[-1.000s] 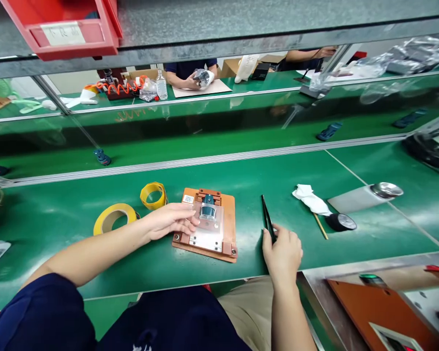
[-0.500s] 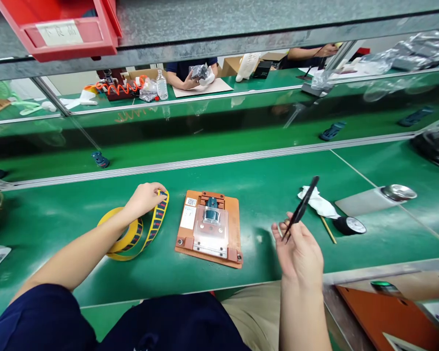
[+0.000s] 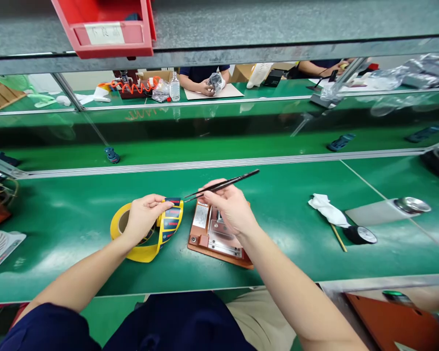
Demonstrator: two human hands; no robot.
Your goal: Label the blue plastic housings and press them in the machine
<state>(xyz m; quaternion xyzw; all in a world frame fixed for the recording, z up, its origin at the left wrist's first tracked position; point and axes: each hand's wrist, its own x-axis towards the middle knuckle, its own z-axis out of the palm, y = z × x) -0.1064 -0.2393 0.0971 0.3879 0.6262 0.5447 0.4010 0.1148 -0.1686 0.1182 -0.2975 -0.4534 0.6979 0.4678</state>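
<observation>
Above me, a red plastic bin with a white label on its front (image 3: 113, 44) holds something dark, too little of which shows to name; a clear plastic bottle (image 3: 174, 88) stands on the far green bench (image 3: 251, 92), its contents too small to tell. My green worktop (image 3: 285, 214) ends in a pale front edge close to my body and meets a silver metal rail (image 3: 183, 166) at the back; a broad stretch of green runs from the orange-brown fixture with a clear plate (image 3: 204, 241) to a crumpled white cloth (image 3: 327, 210) on the right. Beyond the rail I count four dark blue parts (image 3: 111, 155). One yellow roll of dark labels (image 3: 116, 222) sits left of the fixture, and four labels face me on its lifted strip (image 3: 170, 224). My left hand (image 3: 146, 217) pinches that strip between thumb and fingers near its upper end. My right hand (image 3: 231, 207), above the fixture and partly hiding it, grips one pair of slim black tweezers (image 3: 229, 183), their tips slightly apart at the strip's top edge; I cannot tell whether they touch it.
</observation>
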